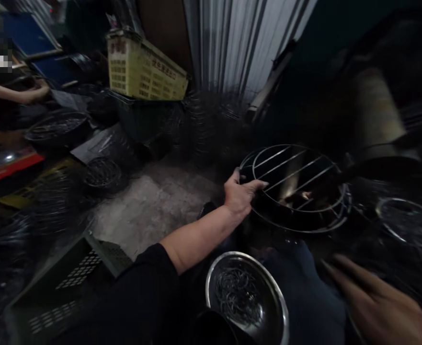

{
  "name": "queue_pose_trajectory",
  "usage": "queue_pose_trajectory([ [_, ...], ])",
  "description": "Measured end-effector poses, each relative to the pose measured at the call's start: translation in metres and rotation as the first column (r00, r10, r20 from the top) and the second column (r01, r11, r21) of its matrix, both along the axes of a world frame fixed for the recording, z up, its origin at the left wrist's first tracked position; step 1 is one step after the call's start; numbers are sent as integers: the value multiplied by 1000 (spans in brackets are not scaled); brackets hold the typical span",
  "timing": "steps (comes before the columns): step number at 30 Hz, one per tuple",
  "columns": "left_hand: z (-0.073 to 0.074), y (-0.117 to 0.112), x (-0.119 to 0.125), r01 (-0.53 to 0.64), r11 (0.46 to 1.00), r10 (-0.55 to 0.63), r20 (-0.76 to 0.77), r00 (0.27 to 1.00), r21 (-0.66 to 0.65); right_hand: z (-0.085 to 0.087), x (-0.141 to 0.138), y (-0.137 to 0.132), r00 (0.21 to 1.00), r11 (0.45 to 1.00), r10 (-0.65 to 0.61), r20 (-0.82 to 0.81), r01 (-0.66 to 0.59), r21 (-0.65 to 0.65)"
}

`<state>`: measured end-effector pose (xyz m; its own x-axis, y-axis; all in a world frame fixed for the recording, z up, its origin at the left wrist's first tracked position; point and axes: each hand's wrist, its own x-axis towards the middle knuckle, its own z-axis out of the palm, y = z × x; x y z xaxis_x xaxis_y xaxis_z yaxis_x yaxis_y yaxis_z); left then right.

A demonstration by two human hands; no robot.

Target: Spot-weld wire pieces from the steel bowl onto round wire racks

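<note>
My left hand (240,192) is closed on the left rim of a round wire rack (297,211), a metal ring with several parallel bars across it. The thumb lies over the ring. The rack sits at a dark machine, whose lower parts are lost in shadow. At the lower right my right hand (383,302) is smeared by motion, apart from the rack. Its fingers point left, and whether they hold anything does not show. Between my arms, near my lap, a shiny metal bowl (273,292) holds many small bent wire pieces (237,292).
A green crate (77,273) stands at the lower left. Further back, a yellow basket (149,69) rests on a dark bin (149,117). Stacks of wire rings (52,201) line the left. Another person's arm (13,93) reaches in there. More wire rings (404,220) lie right.
</note>
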<state>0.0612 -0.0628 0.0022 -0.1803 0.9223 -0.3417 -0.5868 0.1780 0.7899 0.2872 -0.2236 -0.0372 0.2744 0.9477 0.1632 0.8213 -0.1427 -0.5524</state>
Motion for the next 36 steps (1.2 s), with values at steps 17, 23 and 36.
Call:
queue_pose_trajectory([
  [17, 9, 1, 2, 25, 999, -24, -27, 999, 34, 47, -101, 60, 535, 910, -102, -839, 390, 138],
  [23, 12, -2, 3, 18, 999, -17, -9, 1000, 47, 46, -102, 71, 625, 867, -194, -756, 470, 166],
  [36, 17, 14, 0, 81, 994, -80, -22, 997, 79, 41, -111, 86, 559, 800, -126, -819, 546, 250],
])
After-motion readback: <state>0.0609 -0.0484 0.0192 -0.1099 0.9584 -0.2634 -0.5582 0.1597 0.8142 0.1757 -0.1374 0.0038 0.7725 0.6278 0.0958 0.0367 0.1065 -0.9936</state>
